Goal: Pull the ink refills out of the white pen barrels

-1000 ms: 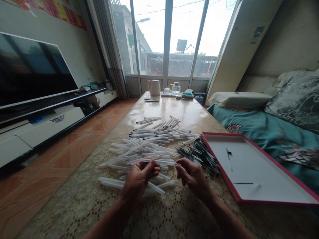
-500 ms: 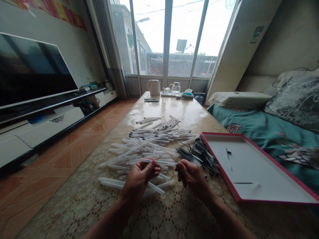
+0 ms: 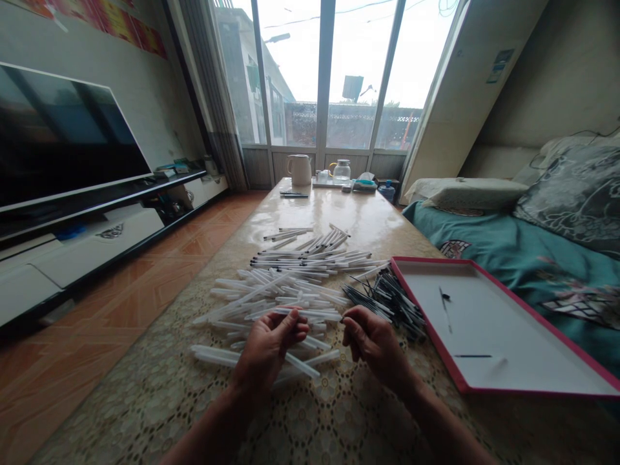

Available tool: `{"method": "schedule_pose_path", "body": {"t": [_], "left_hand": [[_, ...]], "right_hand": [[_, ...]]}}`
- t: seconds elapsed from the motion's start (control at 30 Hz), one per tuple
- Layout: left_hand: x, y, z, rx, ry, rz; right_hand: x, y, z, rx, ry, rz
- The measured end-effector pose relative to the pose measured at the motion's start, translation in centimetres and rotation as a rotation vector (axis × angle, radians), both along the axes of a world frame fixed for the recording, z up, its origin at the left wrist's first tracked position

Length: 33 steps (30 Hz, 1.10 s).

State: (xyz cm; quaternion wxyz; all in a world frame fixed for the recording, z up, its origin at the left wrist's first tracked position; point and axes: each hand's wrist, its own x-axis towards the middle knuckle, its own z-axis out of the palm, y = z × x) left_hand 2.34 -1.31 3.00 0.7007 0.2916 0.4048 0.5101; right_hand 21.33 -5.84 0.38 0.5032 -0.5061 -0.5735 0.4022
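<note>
A clear plastic pen barrel (image 3: 310, 314) pinched in the left hand (image 3: 268, 352), lying crosswise just above a loose heap, its far end reaching toward the right hand (image 3: 372, 342). Thumb and forefinger of that right hand closed together at the barrel's tip, anything between them too small to make out. Hands apart, with a narrow gap between them, both low over the table. Beneath and around them, the heap of clear pen barrels (image 3: 256, 300), many crossed over one another. Just beyond, a looser spread of dark-tipped pens (image 3: 310, 263), mostly side by side. Just beside the right hand, a tangled bundle of thin black ink refills (image 3: 387, 303), close to the left rim of a white tray with a red border (image 3: 504, 323). Inside the tray, two separate black ink refills (image 3: 472, 356), well apart. Underneath everything, a glossy table (image 3: 339, 210) with a lace-patterned cloth (image 3: 339, 413) over its near part. At the far end, a white jug (image 3: 299, 170) and a glass teapot (image 3: 341, 172). To the left, a flat-screen television (image 3: 62, 135) above an orange tiled floor (image 3: 145, 278). To the right, teal bedding (image 3: 484, 239) and a pale pillow (image 3: 477, 192). Behind the table, tall glazed doors (image 3: 324, 77)
</note>
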Motion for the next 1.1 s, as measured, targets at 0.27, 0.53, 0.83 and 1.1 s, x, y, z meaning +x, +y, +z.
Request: {"method": "schedule_pose_path", "body": {"t": [0.27,0.53,0.83,1.1], "left_hand": [[-0.2,0.2,0.1,-0.005,-0.004,-0.011],[-0.2,0.0,-0.3,0.000,0.001,-0.055],[-3.9,1.4,2.3,0.095,0.068,0.288],[-4.5,1.4,2.6,0.225,0.284,0.185]], "right_hand": [[0.1,0.4,0.7,-0.226,0.466,0.034],[0.3,0.5,0.6,-0.221,0.382,0.052],[4.4,1.1,0.6,0.113,0.021,-0.652],[6.1,1.3,0.3,0.239,-0.523,-0.959]]}}
